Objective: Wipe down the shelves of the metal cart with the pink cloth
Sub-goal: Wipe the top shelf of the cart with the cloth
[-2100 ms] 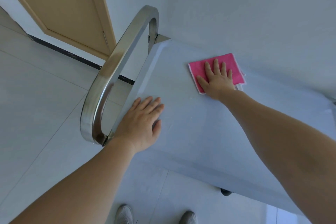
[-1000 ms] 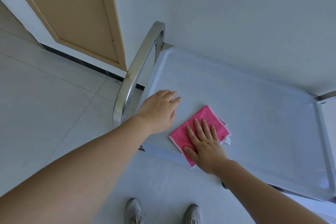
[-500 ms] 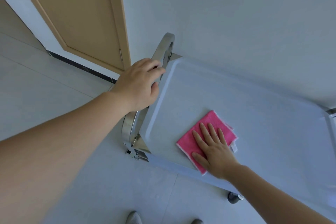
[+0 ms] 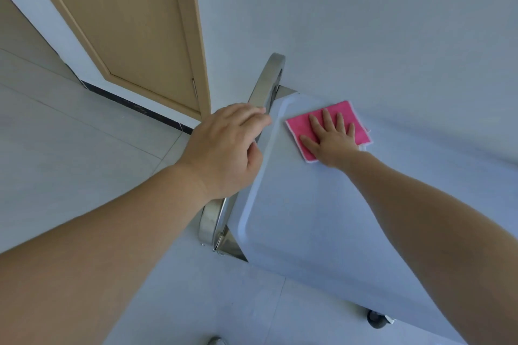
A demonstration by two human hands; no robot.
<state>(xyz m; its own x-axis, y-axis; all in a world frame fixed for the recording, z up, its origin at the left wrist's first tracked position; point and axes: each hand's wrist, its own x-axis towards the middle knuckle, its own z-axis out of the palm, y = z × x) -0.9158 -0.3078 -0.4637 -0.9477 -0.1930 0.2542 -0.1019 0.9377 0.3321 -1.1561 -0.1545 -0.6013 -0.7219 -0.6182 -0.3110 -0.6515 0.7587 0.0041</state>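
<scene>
My left hand [image 4: 224,148] curls its fingers around the cart's handle [image 4: 266,84] to steady it, while my right hand [image 4: 330,137], fingers flat, presses the pink cloth [image 4: 356,117] onto the top shelf's [image 4: 308,218] far corner.

The metal cart's top shelf [image 4: 302,221] fills the lower right of the frame; a folded pink cloth [image 4: 301,127] lies flat near its upper-left corner.

no readable text, labels or numbers anywhere
</scene>
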